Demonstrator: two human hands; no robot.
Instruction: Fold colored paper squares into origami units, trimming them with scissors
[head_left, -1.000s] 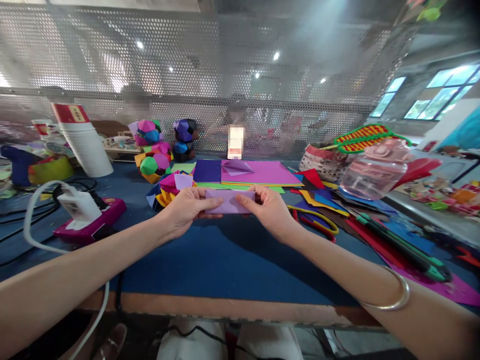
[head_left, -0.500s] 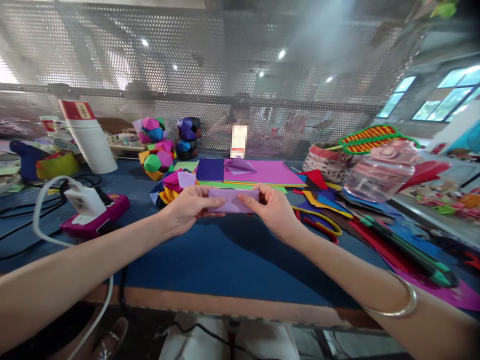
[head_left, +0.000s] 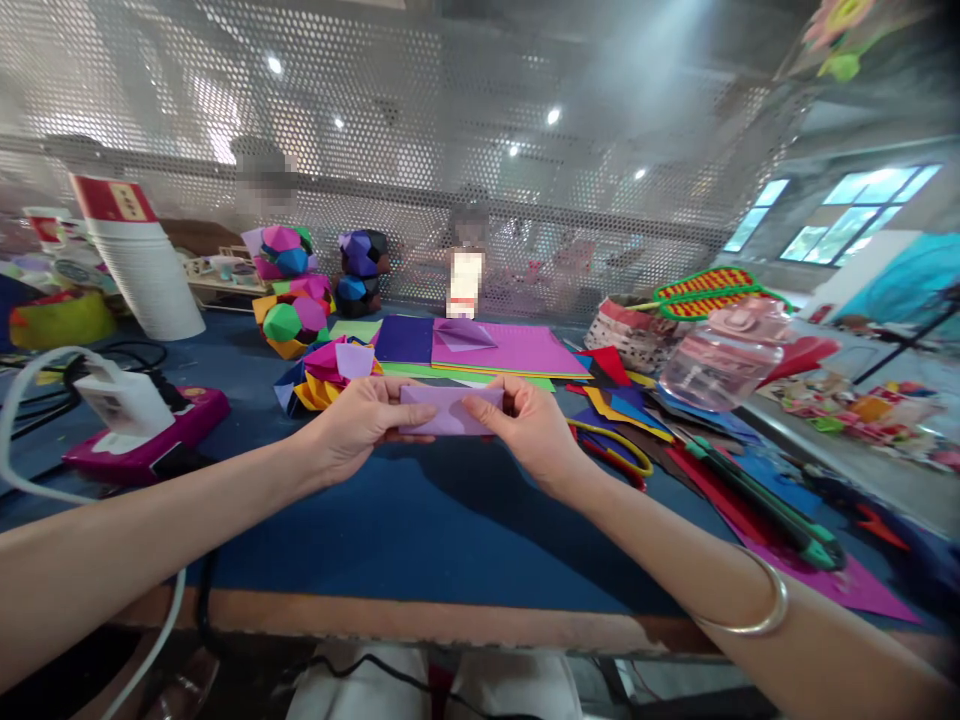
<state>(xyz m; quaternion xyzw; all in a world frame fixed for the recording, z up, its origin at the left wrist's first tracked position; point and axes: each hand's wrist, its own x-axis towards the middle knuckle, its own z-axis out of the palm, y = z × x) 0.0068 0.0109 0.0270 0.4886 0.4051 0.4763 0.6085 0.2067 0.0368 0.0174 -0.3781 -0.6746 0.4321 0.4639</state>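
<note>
A folded piece of lilac paper (head_left: 450, 412) is held level above the blue tabletop. My left hand (head_left: 365, 420) pinches its left end, thumb on the near face and fingers behind. On the opposite end, my right hand (head_left: 531, 425) grips in the same way, thumb pressed flat near the middle. Just beyond the hands lie stacked sheets of coloured paper (head_left: 517, 345), with a folded purple piece (head_left: 465, 337) on top. A cluster of folded pink, yellow and blue paper (head_left: 330, 378) sits behind my left hand.
Left are a power strip (head_left: 191, 412) with a white charger and a stack of paper cups (head_left: 146, 265). Folded paper balls (head_left: 292, 320) stand behind. To the right are yellow-handled scissors (head_left: 619, 447), a green-black cutter (head_left: 765, 500), paper scraps and a pink bottle (head_left: 724, 355).
The camera view has turned a little to the right, so things sit further left in the picture. Both hands keep their hold on the lilac paper, its face slightly more tilted.
</note>
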